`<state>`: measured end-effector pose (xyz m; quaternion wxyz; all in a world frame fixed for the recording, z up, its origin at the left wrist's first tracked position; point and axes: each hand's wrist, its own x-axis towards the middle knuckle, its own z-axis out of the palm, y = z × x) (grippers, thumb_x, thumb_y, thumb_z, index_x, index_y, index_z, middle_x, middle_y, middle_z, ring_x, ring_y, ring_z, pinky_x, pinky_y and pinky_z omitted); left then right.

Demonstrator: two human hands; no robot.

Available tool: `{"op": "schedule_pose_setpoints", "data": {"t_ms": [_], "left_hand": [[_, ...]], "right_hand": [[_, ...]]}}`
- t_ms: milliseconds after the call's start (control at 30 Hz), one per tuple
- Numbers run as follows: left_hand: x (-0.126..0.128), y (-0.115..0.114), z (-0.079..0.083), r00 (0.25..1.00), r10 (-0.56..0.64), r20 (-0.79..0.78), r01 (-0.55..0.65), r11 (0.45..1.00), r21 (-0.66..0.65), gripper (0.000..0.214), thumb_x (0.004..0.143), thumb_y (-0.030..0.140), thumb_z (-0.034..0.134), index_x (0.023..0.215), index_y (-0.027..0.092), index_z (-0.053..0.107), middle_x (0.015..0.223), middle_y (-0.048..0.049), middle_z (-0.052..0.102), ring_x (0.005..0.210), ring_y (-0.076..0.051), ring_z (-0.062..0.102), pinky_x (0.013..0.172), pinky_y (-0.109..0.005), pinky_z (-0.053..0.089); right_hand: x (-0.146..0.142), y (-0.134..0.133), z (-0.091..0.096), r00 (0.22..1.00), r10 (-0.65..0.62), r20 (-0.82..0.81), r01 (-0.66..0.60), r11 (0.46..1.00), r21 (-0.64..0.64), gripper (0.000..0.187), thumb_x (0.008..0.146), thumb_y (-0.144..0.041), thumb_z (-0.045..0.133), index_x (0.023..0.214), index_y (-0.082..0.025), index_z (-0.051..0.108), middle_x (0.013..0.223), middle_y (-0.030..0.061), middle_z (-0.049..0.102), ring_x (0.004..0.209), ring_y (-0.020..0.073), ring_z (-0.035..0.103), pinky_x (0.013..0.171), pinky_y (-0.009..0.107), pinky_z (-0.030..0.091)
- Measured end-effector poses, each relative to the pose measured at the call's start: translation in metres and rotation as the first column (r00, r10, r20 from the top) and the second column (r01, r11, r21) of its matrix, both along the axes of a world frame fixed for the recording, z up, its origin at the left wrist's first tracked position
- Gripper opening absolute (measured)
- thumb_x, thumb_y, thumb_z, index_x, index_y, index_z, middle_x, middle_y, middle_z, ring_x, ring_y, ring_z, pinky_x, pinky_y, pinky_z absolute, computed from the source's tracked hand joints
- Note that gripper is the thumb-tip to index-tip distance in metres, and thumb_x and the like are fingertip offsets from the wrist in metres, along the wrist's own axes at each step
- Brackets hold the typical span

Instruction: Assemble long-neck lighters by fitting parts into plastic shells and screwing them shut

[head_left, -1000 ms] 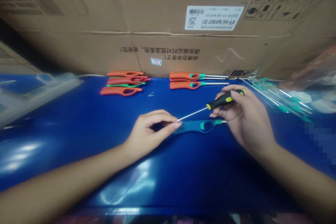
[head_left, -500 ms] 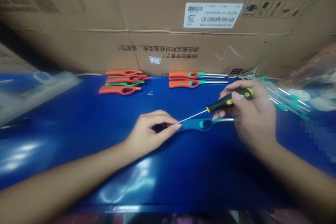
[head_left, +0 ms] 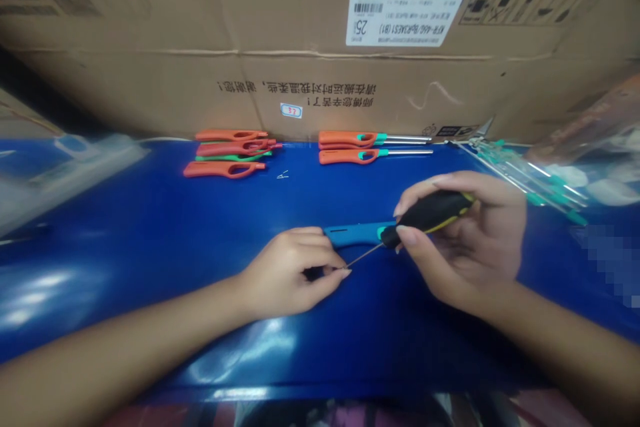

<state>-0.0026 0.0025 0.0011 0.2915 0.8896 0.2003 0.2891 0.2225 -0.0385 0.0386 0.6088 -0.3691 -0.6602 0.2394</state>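
Note:
My right hand (head_left: pixel 465 240) is closed around the black-and-yellow handle of a screwdriver (head_left: pixel 430 212), whose thin shaft slants down to the left. My left hand (head_left: pixel 295 273) pinches at the shaft's tip, thumb against forefinger; whether a small part sits between them is hidden. A blue lighter body (head_left: pixel 355 233) with a green trigger lies flat on the blue table (head_left: pixel 150 227) just behind both hands, partly covered by my right fingers.
Orange lighter shells (head_left: pixel 227 153) lie at the back left, and orange lighters with metal tubes (head_left: pixel 370 147) at the back centre. Loose metal tubes with green ends (head_left: pixel 530 177) lie at the right. A big cardboard box (head_left: pixel 320 40) walls the back. A clear plastic bag (head_left: pixel 65 163) lies left.
Both hands have come toward me, off the blue lighter. The screwdriver's tip dropped lower and nearer, still pinched by my left fingers.

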Motion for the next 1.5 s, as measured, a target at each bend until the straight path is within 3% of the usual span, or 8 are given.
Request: {"op": "schedule_pose_setpoints", "data": {"t_ms": [300,567,767,967,1167,1267,1367,1500], "left_hand": [[0.002,0.002,0.001,0.994,0.077,0.079,-0.076,0.997,-0.018,0.01,0.091,0.018,0.068,0.086,0.017,0.077,0.077,-0.005,0.076,0.068,-0.015,0.066,0.065,-0.028,0.052],[0.002,0.002,0.001,0.987,0.118,0.11,-0.12,0.993,0.012,0.007,0.09,0.019,0.071,0.089,0.019,0.078,0.078,-0.0032,0.077,0.067,-0.013,0.066,0.065,-0.026,0.052],[0.003,0.002,0.002,0.991,0.109,0.072,-0.111,0.994,0.019,0.009,0.092,0.021,0.069,0.089,0.02,0.078,0.078,-0.0037,0.076,0.068,-0.014,0.065,0.067,-0.028,0.052],[0.003,0.003,0.002,0.994,0.072,0.088,-0.074,0.997,0.023,0.006,0.09,0.019,0.072,0.085,0.018,0.075,0.08,-0.0035,0.076,0.069,-0.014,0.064,0.07,-0.028,0.05],[0.002,0.007,0.002,0.997,-0.001,0.077,-0.001,1.0,0.024,0.015,0.086,0.027,0.078,0.099,0.018,0.076,0.088,-0.0074,0.077,0.081,-0.018,0.068,0.079,-0.032,0.054],[0.0,0.011,0.004,0.992,0.056,0.113,-0.065,0.995,0.074,0.041,0.081,0.033,0.083,0.117,0.019,0.072,0.103,-0.01,0.077,0.094,-0.021,0.069,0.088,-0.036,0.055],[-0.004,0.016,0.005,0.98,0.168,0.109,-0.179,0.979,0.1,0.051,0.079,0.035,0.084,0.125,0.021,0.069,0.113,-0.0112,0.075,0.103,-0.024,0.068,0.094,-0.041,0.055],[-0.007,0.024,-0.001,0.978,0.204,-0.033,-0.202,0.978,0.059,0.053,0.082,0.028,0.078,0.132,0.023,0.064,0.124,-0.0096,0.072,0.113,-0.025,0.067,0.101,-0.043,0.054]], "right_hand": [[0.006,-0.002,0.0,0.998,0.06,0.017,-0.057,0.99,-0.126,0.056,0.085,-0.015,0.07,0.134,-0.036,0.052,0.108,0.0052,0.07,0.087,0.0221,0.071,0.065,0.037,0.064],[0.005,0.004,-0.003,0.996,-0.084,-0.024,0.083,0.996,-0.026,0.056,0.072,-0.014,0.084,0.12,-0.038,0.066,0.127,0.0042,0.062,0.084,0.0203,0.069,0.067,0.036,0.064],[0.002,0.002,0.001,0.993,-0.018,-0.118,-0.004,0.982,-0.19,0.063,0.073,-0.012,0.083,0.127,-0.036,0.061,0.102,0.0026,0.072,0.082,0.0231,0.072,0.064,0.039,0.064],[0.001,0.0,0.0,0.994,0.059,-0.09,-0.067,0.994,-0.084,0.061,0.074,-0.006,0.08,0.122,-0.038,0.06,0.109,0.0018,0.068,0.087,0.0229,0.072,0.059,0.035,0.064],[0.007,0.004,0.001,0.993,0.115,-0.013,-0.116,0.986,-0.123,0.06,0.083,-0.013,0.071,0.134,-0.038,0.051,0.104,0.0036,0.065,0.083,0.0204,0.067,0.062,0.034,0.063],[0.009,0.01,0.005,0.993,0.097,-0.065,-0.104,0.988,-0.117,0.056,0.085,-0.016,0.07,0.133,-0.038,0.049,0.099,0.002,0.064,0.075,0.0172,0.065,0.057,0.03,0.061],[0.016,0.021,0.008,0.996,0.052,-0.077,-0.059,0.995,-0.084,0.051,0.086,-0.02,0.071,0.131,-0.036,0.05,0.096,0.0017,0.063,0.073,0.0162,0.065,0.053,0.027,0.06],[0.034,0.043,0.006,1.0,-0.029,-0.004,0.029,0.992,0.12,0.06,0.087,-0.027,0.073,0.139,-0.035,0.045,0.095,0.0016,0.061,0.068,0.0148,0.065,0.046,0.024,0.059]]}}
